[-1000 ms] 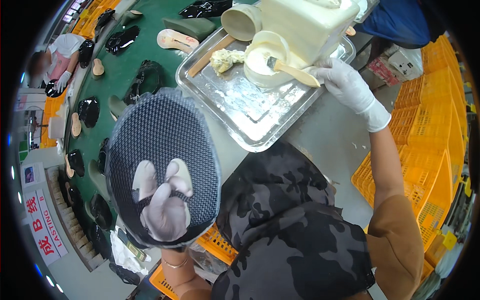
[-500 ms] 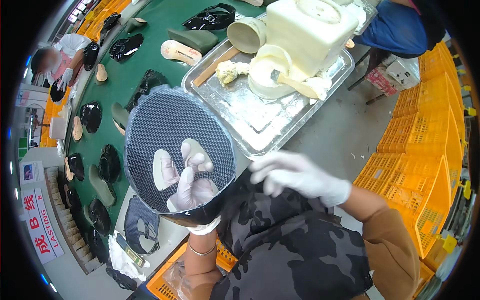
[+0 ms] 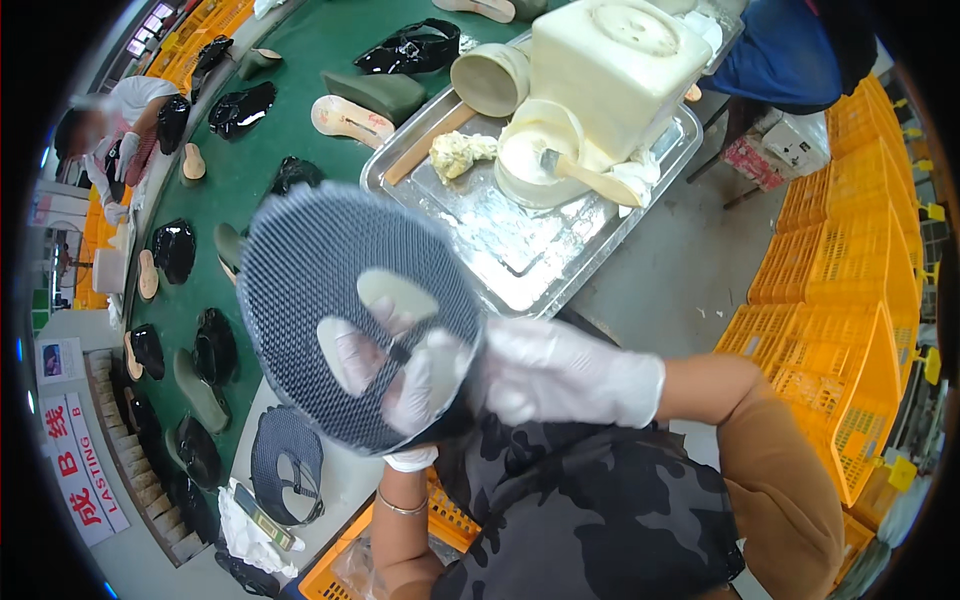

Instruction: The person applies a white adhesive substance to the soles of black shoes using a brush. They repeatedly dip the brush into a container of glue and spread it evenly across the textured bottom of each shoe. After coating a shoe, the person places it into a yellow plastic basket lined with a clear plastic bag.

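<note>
A shoe upper (image 3: 330, 290) with dark woven lining, a glossy black outer side and cut-out openings is held up in front of me. My left hand (image 3: 425, 385), in a white glove, supports it from behind, and its fingers show through the openings. At the upper's right edge is my gloved right hand (image 3: 570, 370), its fingers closed on the rim and partly blurred. A second shoe upper (image 3: 285, 462) lies lining side up on the table's pale edge, beside a wrapped green and white packet (image 3: 262, 517).
A metal tray (image 3: 520, 285) carries a cup of white paste (image 3: 535, 165), a brush (image 3: 595, 180) and a cream container (image 3: 610, 75). Black uppers, green lasts and insoles lie along the green belt (image 3: 300, 120). Yellow crates (image 3: 800, 380) line the right. A co-worker (image 3: 125, 130) sits far left.
My right hand has come left onto the upper's edge. The upper has tilted and turned, hiding more of its black side. Pieces on the green belt have shifted slightly left and down.
</note>
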### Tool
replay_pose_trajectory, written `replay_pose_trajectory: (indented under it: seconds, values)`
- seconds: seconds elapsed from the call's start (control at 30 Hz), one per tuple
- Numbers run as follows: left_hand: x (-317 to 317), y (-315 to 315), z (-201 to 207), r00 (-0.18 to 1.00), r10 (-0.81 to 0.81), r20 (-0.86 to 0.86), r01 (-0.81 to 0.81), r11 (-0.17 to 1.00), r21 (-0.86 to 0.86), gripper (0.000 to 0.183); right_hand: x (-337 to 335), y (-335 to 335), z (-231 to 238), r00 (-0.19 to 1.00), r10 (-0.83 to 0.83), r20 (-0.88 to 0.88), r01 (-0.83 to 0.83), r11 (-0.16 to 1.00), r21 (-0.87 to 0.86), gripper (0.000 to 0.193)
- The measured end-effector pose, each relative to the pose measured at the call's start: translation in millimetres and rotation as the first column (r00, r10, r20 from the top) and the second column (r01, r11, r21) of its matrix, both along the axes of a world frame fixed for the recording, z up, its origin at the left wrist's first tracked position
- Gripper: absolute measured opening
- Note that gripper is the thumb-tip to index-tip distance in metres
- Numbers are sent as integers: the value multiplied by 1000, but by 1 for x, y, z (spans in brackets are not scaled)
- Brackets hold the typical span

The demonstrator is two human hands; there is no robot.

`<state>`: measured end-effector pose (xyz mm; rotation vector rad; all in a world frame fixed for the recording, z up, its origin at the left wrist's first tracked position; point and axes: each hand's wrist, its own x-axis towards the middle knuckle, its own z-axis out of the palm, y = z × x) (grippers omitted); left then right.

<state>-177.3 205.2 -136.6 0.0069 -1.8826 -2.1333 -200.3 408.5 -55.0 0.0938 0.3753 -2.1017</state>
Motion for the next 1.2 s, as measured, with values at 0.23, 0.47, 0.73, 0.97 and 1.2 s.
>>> replay_pose_trajectory:
  seconds: [0.23,0.47,0.73,0.97,1.2]
  values:
    - [-82,-14,27,994,57,-98,-105,789,-606,44,-136,58,68,677,-322,-661,570,798,195,16]
    - [-119,-39,-12,971,135,-197,-234,369,-899,39,-307,97,102,356,65,-932,926,106,361,34]
    - [-114,-35,0,985,133,-107,-153,411,-899,35,-430,124,80,429,739,-520,902,-317,294,33]
    - [-118,-30,-2,988,126,-89,-132,397,-908,37,-500,139,44,516,774,-366,856,-456,243,51]
    - [-119,-27,-4,981,123,-152,-190,418,-888,35,-458,139,59,350,620,-702,932,-155,328,29]
